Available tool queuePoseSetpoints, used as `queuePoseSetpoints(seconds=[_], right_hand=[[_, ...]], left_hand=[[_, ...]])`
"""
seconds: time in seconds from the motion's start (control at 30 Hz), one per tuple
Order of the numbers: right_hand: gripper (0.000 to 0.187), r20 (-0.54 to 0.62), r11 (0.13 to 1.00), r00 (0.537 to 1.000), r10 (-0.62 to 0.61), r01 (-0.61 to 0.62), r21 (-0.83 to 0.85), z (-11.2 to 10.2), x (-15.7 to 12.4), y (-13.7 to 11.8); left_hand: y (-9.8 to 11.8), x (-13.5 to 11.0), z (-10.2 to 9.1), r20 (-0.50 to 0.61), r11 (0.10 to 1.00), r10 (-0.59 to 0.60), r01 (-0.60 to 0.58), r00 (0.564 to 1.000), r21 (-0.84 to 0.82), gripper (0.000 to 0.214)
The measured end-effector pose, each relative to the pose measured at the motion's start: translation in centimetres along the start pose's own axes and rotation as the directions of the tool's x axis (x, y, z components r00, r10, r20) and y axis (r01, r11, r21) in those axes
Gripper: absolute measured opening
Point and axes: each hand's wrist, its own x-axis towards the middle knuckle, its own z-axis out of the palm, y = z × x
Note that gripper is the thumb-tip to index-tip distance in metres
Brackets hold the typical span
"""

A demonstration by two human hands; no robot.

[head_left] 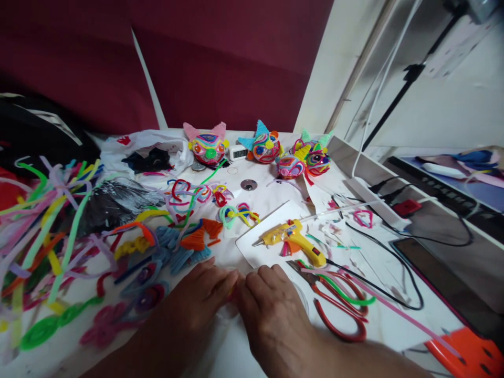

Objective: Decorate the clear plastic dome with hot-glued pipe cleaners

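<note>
My left hand [191, 302] and my right hand [271, 304] meet low in the middle of the view, fingers closed and thumbs together. Between them shows a small part of a clear, shiny piece [228, 311] with a bit of pink and yellow; the fingers hide the rest, so its kind is unclear. Right of my right hand lie red-handled scissors [338, 323]. Beyond them, a yellow hot glue gun [297, 239] rests on white card [252, 252]. Near my left hand are blue and orange pipe-cleaner shapes [202, 236] and a pink pipe-cleaner flower [103, 325].
Several pipe-cleaner-covered balls with ears, such as a pink-eared one [208, 149], stand along the back by a small digital clock [238, 153]. Loose pipe cleaners [51, 220] heap at left. At right are a power strip [378, 205], black cables [409, 283] and a phone [441, 278].
</note>
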Motion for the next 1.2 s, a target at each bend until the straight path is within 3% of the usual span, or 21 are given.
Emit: queuePoseSetpoints(seconds=[0.13, 0.23, 0.33, 0.4, 0.47, 0.77, 1.03, 1.2], right_hand=[[0.005, 0.009, 1.0, 1.0, -0.001, 0.001, 0.002, -0.1, 0.0, 0.0], [0.005, -0.002, 1.0, 1.0, 0.01, -0.01, 0.006, -0.2, 0.1, -0.1], [0.008, -0.002, 1.0, 1.0, 0.005, -0.005, -0.014, -0.4, 0.2, -0.1], [0.008, 0.028, 0.999, 0.999, -0.018, 0.019, -0.043, -0.5, 0.1, -0.1], [0.011, 0.071, 0.997, 0.997, -0.041, 0.045, -0.06, -0.6, 0.1, -0.1], [0.007, 0.125, 0.998, 0.991, -0.045, 0.05, -0.037, -0.7, 0.0, 0.2], [0.008, 0.13, 0.999, 0.99, -0.046, 0.049, -0.021, -1.3, 0.0, 0.3], [0.009, 0.129, 0.999, 0.991, -0.039, 0.04, -0.005, -1.2, -0.1, 0.4]], left_hand=[[0.2, 0.2, -0.2, -0.049, 0.999, 0.039, -0.038, 0.998, 0.01, 0.045], [0.3, 0.4, -1.1, -0.01, 0.997, 0.079, -0.079, 0.997, 0.025, 0.049], [0.5, 0.8, -2.0, 0.011, 0.99, 0.135, -0.135, 0.991, 0.031, 0.039], [0.7, 1.1, -2.4, -0.088, 0.99, 0.133, -0.129, 0.987, 0.049, 0.033], [0.9, 1.4, -2.7, -0.01, 0.987, 0.149, -0.148, 0.989, 0.065, 0.031], [0.3, 1.0, -2.4, 0.103, 0.993, 0.094, -0.1, 0.99, 0.061, 0.03], [0.7, 0.3, -2.0, 0.068, 0.993, 0.017, -0.025, 0.998, 0.113, 0.032], [1.0, -0.1, -1.8, 0.064, 0.988, 0.034, -0.043, 0.997, 0.147, 0.035]])
